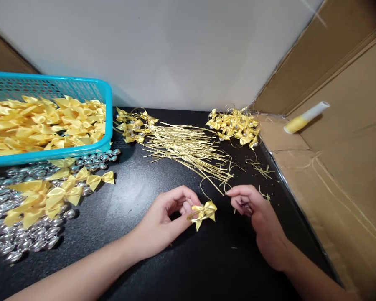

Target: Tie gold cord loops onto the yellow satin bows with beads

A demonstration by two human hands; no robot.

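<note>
My left hand (172,219) pinches a yellow satin ribbon bow (209,209) between thumb and forefinger, above the black table. A gold cord is coiled in a loop over the front of the bow, and a thin end of it arcs up behind. To the right, apart from the bow, is my right hand (252,213), its fingers curled in. Something small and dark shows inside those fingers, too little of it to name. Just beyond both hands lies a loose pile of straight gold cords (188,146).
A blue plastic basket (108,113) full of yellow bows stands at the left. Silver beads (34,238) and loose bows (64,190) lie before it. Bows with beads and cords form a heap (238,127) at the back right. Cardboard (341,83) with a tube (305,118) borders the right.
</note>
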